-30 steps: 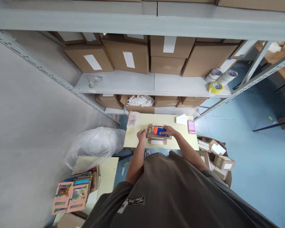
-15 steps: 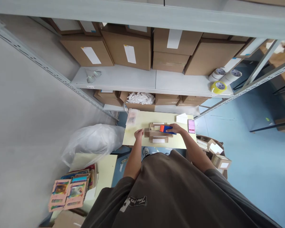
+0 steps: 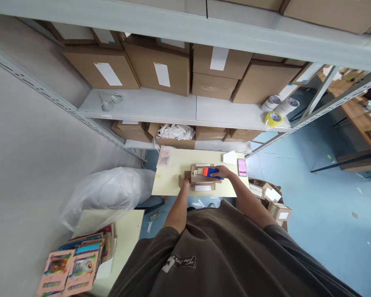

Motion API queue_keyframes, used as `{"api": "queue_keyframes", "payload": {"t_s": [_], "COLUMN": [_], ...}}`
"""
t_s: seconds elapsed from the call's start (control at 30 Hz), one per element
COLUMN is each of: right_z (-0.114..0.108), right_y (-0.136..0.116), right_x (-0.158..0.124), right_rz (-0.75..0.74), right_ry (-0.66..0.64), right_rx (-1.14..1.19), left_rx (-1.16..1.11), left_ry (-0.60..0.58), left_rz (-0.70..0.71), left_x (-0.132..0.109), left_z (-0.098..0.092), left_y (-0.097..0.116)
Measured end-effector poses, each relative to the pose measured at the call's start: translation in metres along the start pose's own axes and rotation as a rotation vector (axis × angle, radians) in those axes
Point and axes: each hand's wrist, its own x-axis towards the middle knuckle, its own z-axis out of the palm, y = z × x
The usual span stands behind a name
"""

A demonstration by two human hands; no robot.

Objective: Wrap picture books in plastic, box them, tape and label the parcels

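Observation:
A small brown cardboard box (image 3: 201,181) with a white label lies on the pale yellow table (image 3: 167,183). My right hand (image 3: 223,172) is closed round a blue and orange tape dispenser (image 3: 209,172), which rests on top of the box. My left hand (image 3: 183,182) presses against the box's left end, its fingers curled; I cannot make out anything in them.
A pink phone (image 3: 242,167) and white paper (image 3: 230,157) lie at the table's right end, a clear bag (image 3: 165,156) at its far left. Grey shelves (image 3: 160,108) hold large cartons and tape rolls (image 3: 272,118). More small boxes (image 3: 273,202) sit lower right; colourful books (image 3: 71,264) lower left.
My left hand moved in from the table beside the box to touch its left end. The dispenser shifted slightly left along the box top. The camera drifted right.

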Motion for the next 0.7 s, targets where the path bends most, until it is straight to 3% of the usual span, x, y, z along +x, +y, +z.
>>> {"api": "queue_keyframes", "payload": {"t_s": [0.07, 0.13, 0.23, 0.3, 0.33, 0.7], "right_z": [0.000, -0.001, -0.004, -0.007, -0.008, -0.012], "right_y": [0.002, 0.002, 0.001, 0.000, 0.000, 0.010], "right_x": [0.000, -0.001, -0.002, -0.002, -0.003, -0.002], "right_rz": [-0.009, -0.017, -0.030, -0.043, -0.050, -0.045], "right_ry": [0.002, 0.003, -0.003, -0.005, -0.005, 0.011], "right_rx": [0.005, 0.014, -0.006, -0.040, -0.060, -0.128], "left_rx": [0.042, 0.111, 0.342, 0.513, 0.577, 0.702], "left_ry": [0.080, 0.034, -0.306, -0.492, -0.531, -0.490], "left_rz": [-0.053, 0.036, 0.313, 0.387, 0.390, 0.379], "left_x": [0.000, 0.003, 0.012, 0.020, 0.024, 0.030], "left_z": [-0.006, -0.013, -0.020, -0.022, -0.022, -0.014], "left_y": [0.003, 0.012, 0.032, 0.043, 0.047, 0.040]}}
